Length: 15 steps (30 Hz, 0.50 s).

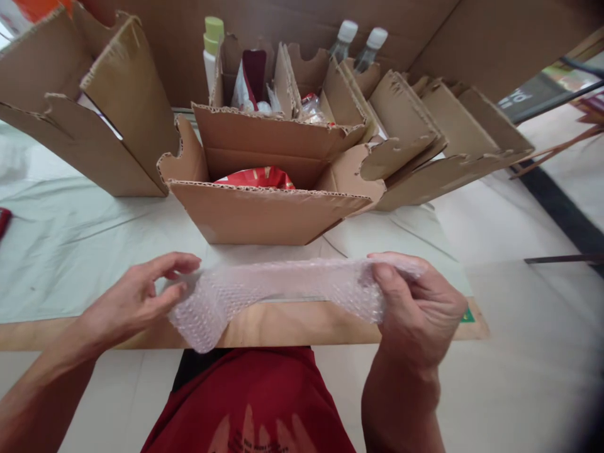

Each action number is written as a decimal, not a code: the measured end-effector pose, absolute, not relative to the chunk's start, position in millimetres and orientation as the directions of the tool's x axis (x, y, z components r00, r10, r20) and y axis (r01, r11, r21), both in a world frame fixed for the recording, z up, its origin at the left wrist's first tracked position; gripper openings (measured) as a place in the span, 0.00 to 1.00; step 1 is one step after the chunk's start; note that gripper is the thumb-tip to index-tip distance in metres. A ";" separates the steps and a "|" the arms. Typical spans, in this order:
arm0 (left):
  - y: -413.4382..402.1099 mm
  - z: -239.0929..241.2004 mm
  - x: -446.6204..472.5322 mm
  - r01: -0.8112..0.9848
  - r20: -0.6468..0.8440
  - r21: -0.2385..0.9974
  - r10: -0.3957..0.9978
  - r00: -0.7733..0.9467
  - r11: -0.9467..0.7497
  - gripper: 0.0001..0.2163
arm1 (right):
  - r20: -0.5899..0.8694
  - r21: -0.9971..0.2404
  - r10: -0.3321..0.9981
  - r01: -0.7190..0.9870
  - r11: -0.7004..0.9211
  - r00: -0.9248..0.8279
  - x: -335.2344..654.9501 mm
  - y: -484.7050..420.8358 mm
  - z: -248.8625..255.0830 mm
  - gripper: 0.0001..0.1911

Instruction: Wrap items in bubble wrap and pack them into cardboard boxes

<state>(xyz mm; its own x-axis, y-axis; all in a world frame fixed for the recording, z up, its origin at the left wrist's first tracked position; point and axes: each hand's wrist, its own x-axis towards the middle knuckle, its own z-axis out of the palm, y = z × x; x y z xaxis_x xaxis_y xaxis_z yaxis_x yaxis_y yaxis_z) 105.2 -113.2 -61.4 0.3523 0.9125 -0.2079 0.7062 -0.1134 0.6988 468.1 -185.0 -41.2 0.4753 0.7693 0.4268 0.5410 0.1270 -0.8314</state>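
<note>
A strip of clear bubble wrap (pixel 278 277) stretches between my hands above the table's front edge. My right hand (pixel 419 299) pinches its right end between thumb and fingers. At the other end, my left hand (pixel 151 286) has its thumb and fingers apart, close beside the wrap; whether they touch it I cannot make out. The left end of the wrap hangs down in a fold. Just beyond the strip stands an open cardboard box (pixel 268 214), with a red packet (pixel 259 178) partly visible inside.
More open cardboard bins stand behind and to both sides, among them a tall left bin (pixel 127 94). A green-capped bottle (pixel 214 50) and two white-capped bottles (pixel 346 34) rise at the back. A pale cloth (pixel 70 251) covers the wooden table (pixel 283 324).
</note>
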 end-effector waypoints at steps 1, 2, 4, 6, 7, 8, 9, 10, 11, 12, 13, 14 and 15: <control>-116.0 -56.8 107.7 0.716 -0.139 0.686 0.943 0.301 -0.128 0.18 | 0.415 -0.827 0.781 0.551 0.110 0.466 468.3 -184.8 -39.3 0.04; -119.8 -50.7 113.0 0.721 -0.055 0.672 0.959 0.278 -0.170 0.19 | 0.405 -0.817 0.802 0.568 0.101 0.439 467.1 -184.2 -36.9 0.03; -129.0 -36.8 132.9 0.694 0.141 0.627 0.927 0.347 -0.355 0.19 | 0.388 -0.787 0.862 0.604 0.126 0.327 460.1 -181.8 -31.0 0.03; -136.5 -28.0 161.7 0.603 0.320 0.550 0.812 0.488 -0.578 0.23 | 0.388 -0.761 0.915 0.599 0.249 0.112 448.7 -178.3 -23.7 0.04; -138.3 -27.8 176.6 0.547 0.373 0.518 0.749 0.547 -0.658 0.24 | 0.397 -0.752 0.918 0.567 0.336 -0.018 443.0 -176.6 -20.0 0.05; -138.3 -30.8 189.6 0.501 0.401 0.501 0.702 0.589 -0.706 0.23 | 0.409 -0.748 0.903 0.519 0.414 -0.132 438.6 -175.5 -16.4 0.06; -136.9 -36.8 199.3 0.463 0.401 0.503 0.672 0.623 -0.730 0.19 | 0.422 -0.747 0.882 0.470 0.470 -0.211 436.4 -175.0 -13.3 0.07; -134.4 -45.1 204.5 0.433 0.379 0.522 0.655 0.654 -0.735 0.15 | 0.440 -0.749 0.865 0.433 0.502 -0.241 437.1 -175.6 -10.9 0.07; -131.3 -54.8 204.7 0.419 0.346 0.547 0.651 0.675 -0.725 0.12 | 0.454 -0.757 0.868 0.426 0.495 -0.200 440.9 -177.1 -9.4 0.07; -128.2 -64.7 199.7 0.422 0.312 0.569 0.660 0.683 -0.706 0.11 | 0.458 -0.773 0.884 0.449 0.448 -0.093 447.9 -179.6 -9.1 0.07; -125.5 -73.7 190.0 0.441 0.280 0.588 0.682 0.675 -0.678 0.10 | 0.452 -0.793 0.891 0.482 0.373 0.053 457.5 -182.9 -10.1 0.06; -123.4 -81.1 176.5 0.476 0.243 0.604 0.716 0.654 -0.640 0.10 | 0.437 -0.812 0.876 0.508 0.288 0.202 468.8 -186.3 -12.5 0.05; -121.7 -86.3 160.6 0.518 0.202 0.618 0.756 0.623 -0.592 0.09 | 0.421 -0.826 0.847 0.523 0.209 0.325 480.6 -189.5 -16.5 0.04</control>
